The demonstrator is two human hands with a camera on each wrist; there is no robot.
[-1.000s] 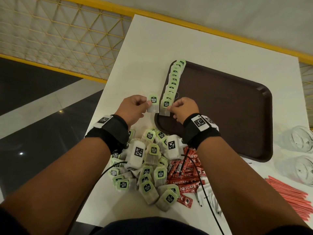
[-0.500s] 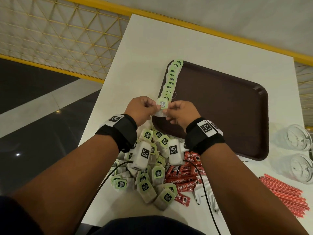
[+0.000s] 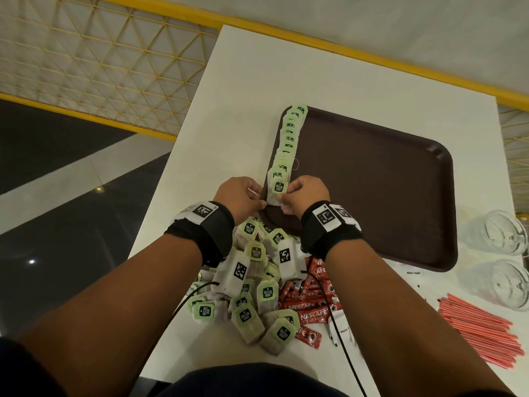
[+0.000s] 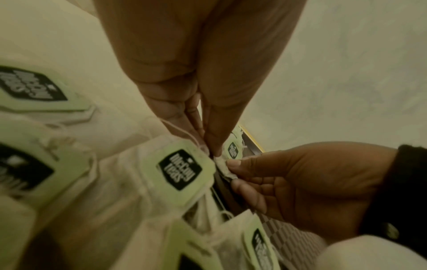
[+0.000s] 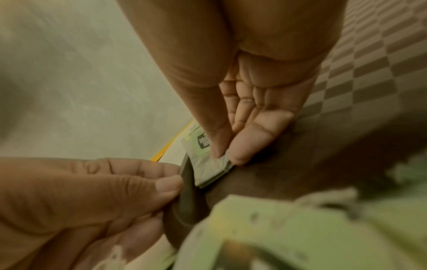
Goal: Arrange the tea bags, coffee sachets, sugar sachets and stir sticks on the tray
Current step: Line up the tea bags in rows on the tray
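A brown tray [image 3: 372, 202] lies on the white table. A row of overlapping green-tagged tea bags [image 3: 289, 138] runs down its left edge. At the near end of that row, a tea bag [image 3: 275, 190] is held between both hands. My left hand [image 3: 262, 206] pinches its near left corner, with a string trailing along the fingers [image 4: 184, 127]. My right hand [image 3: 282, 203] pinches the right corner between thumb and finger [image 5: 245, 146], and the bag [image 5: 208, 166] lies just inside the tray's rim.
Under my wrists lies a loose heap of tea bags [image 3: 252, 293]. Red Nescafe sachets [image 3: 312, 309] and white sugar sachets [image 3: 342, 329] lie to its right. Red stir sticks [image 3: 481, 329] lie at the near right, behind them two glasses [image 3: 498, 233]. The table's left edge drops off nearby.
My left hand carried a tea bag rightward to the row, and my right hand joined it. Both now hold the bag lower, at the row's near end.
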